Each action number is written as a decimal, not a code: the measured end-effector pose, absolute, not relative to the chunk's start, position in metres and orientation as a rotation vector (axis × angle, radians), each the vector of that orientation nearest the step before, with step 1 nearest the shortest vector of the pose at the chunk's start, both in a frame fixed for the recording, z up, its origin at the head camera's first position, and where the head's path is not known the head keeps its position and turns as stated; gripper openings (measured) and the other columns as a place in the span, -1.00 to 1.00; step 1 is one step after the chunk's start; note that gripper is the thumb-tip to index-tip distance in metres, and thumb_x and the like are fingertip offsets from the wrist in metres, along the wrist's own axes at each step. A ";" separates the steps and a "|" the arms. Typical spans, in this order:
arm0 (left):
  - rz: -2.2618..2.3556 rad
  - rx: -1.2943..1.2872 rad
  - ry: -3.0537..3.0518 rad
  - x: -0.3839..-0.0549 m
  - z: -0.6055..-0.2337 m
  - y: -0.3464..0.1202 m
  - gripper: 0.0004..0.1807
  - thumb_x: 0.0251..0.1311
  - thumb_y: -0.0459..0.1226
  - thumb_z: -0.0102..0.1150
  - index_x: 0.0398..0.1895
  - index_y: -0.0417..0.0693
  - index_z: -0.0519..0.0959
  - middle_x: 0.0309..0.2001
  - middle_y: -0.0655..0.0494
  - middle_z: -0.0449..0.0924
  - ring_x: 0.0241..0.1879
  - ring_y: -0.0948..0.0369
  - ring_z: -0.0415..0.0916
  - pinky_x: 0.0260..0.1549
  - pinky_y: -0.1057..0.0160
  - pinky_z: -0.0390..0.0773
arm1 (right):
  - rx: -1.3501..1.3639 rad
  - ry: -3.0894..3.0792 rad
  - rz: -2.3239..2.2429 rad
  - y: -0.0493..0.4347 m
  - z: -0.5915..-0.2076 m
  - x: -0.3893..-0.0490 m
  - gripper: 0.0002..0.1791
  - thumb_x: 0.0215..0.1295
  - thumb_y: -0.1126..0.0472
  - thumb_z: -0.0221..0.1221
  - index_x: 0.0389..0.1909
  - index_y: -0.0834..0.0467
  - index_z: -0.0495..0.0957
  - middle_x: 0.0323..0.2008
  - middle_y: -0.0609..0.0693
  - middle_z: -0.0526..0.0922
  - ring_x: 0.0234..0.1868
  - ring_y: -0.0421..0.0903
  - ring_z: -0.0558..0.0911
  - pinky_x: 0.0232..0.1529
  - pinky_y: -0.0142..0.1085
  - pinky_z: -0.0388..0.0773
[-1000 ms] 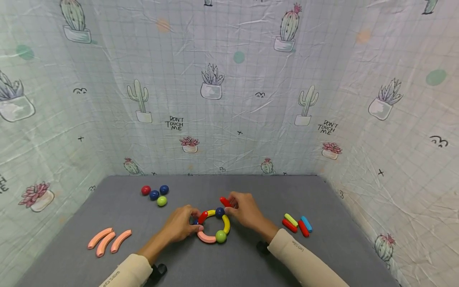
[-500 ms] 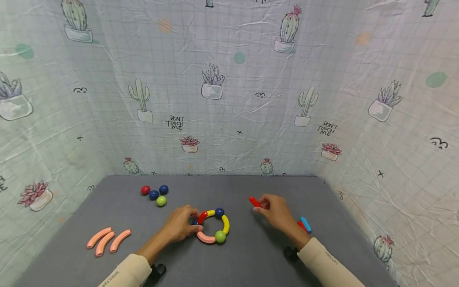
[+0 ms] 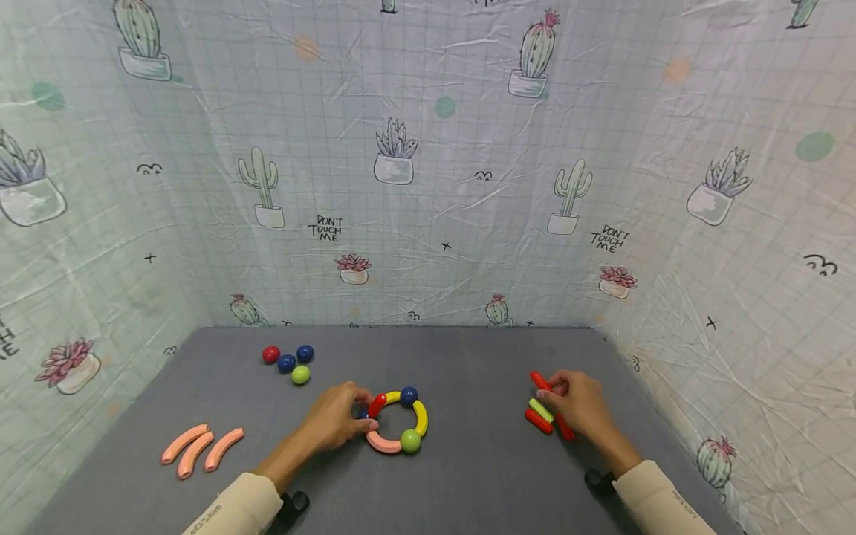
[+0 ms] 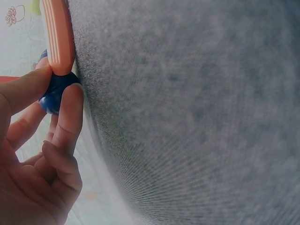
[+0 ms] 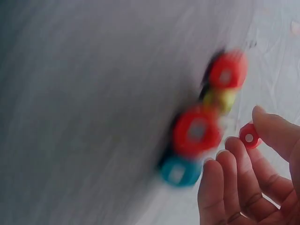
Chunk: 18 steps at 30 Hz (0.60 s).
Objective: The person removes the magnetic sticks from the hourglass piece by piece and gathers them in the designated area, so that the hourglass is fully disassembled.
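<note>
On the grey table in the head view lies a ring of magnetic balls and rods: a curved pink rod (image 3: 384,444), a green ball (image 3: 411,441), curved yellow rods (image 3: 420,418) and a dark blue ball (image 3: 409,396). My left hand (image 3: 337,417) pinches another blue ball (image 4: 52,99) at the ring's left side, where a short red rod (image 3: 377,405) tilts up. My right hand (image 3: 582,403) holds a straight red magnetic rod (image 5: 249,138) between thumb and fingers. Just below it lie a lime rod (image 3: 541,409), red rods (image 3: 538,421) and a blue rod (image 5: 180,171), the last hidden in the head view.
Several loose balls, including a red ball (image 3: 270,354) and a green ball (image 3: 301,374), sit at the back left. Curved pink rods (image 3: 195,455) lie at the front left. A patterned cloth (image 3: 441,200) encloses the table's back and sides.
My right hand has moved right from the ring to the straight rods, carrying the red rod along. The left hand stays at the ring, pinching the blue ball.
</note>
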<state>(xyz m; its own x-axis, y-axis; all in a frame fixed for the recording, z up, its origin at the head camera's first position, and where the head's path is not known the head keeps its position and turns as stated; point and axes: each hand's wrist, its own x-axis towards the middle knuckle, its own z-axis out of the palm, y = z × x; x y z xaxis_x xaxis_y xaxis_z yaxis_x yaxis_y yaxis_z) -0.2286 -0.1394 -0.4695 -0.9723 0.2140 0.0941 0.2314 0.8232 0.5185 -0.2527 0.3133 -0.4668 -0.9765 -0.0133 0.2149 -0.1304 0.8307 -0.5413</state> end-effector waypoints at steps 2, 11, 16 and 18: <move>-0.853 -0.364 -2.965 -0.229 -0.469 -0.139 -0.70 0.06 -0.13 0.67 -0.17 0.08 0.77 -0.20 0.18 0.63 -0.18 0.22 0.54 -0.06 0.03 0.57 | 0.083 -2.830 0.840 0.324 -0.466 -0.251 -0.72 0.30 0.11 0.48 -0.17 0.24 0.72 -0.40 0.00 0.70 -0.44 -0.12 0.57 -0.44 -0.24 0.50; -0.870 -0.356 -2.964 -0.228 -0.467 -0.140 -0.70 0.05 -0.14 0.67 -0.17 0.07 0.78 -0.20 0.16 0.63 -0.25 0.24 0.49 -0.15 0.11 0.54 | -0.012 -2.916 0.728 0.359 -0.464 -0.246 -0.72 0.32 0.08 0.45 -0.19 0.24 0.72 -0.37 0.01 0.70 -0.37 -0.07 0.59 -0.39 -0.21 0.48; -0.856 -0.356 -2.974 -0.228 -0.467 -0.140 -0.67 0.05 -0.13 0.67 -0.14 0.05 0.78 -0.19 0.15 0.64 -0.24 0.24 0.50 -0.12 0.09 0.56 | -0.009 -2.966 0.681 0.365 -0.466 -0.243 -0.71 0.31 0.02 0.45 -0.24 0.19 0.72 -0.37 -0.01 0.70 -0.40 -0.08 0.58 -0.42 -0.20 0.48; -0.854 -0.357 -2.977 -0.228 -0.468 -0.140 -0.67 0.05 -0.12 0.67 -0.13 0.05 0.78 -0.18 0.15 0.64 -0.25 0.24 0.49 -0.12 0.09 0.57 | -0.006 -2.974 0.686 0.365 -0.465 -0.241 -0.71 0.32 0.01 0.44 -0.24 0.18 0.73 -0.38 -0.01 0.70 -0.43 -0.09 0.57 -0.44 -0.21 0.47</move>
